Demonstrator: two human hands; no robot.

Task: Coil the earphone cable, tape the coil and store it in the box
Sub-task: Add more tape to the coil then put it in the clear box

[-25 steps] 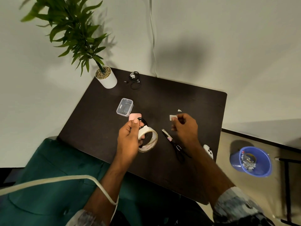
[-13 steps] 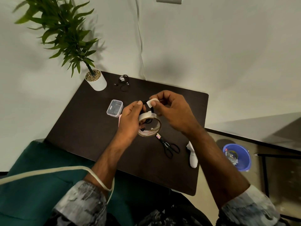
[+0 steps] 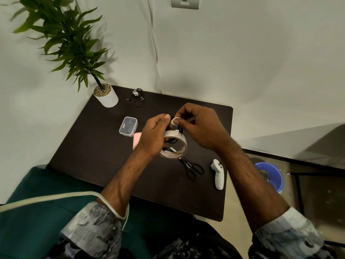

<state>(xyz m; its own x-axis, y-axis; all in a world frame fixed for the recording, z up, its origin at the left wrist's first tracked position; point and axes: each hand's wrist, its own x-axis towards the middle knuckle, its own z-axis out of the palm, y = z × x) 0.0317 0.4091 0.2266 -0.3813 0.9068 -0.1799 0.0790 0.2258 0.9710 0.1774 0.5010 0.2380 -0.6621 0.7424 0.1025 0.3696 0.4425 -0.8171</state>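
Above the middle of the dark table, my left hand grips a white tape roll together with a coiled black earphone cable, much of it hidden behind the fingers. My right hand pinches a small white piece of tape against the top of the coil. A small clear plastic box lies to the left of my hands, and a pink lid shows just beside it. A second black earphone bundle lies at the table's far edge.
Black scissors and a white controller lie on the table's right part. A potted plant in a white pot stands at the far left corner. A blue bucket sits on the floor at right. Green seat cushion below.
My right hand came in from the right with the cut piece of tape and now holds it on the coil in my left hand. The camera view also shifted.
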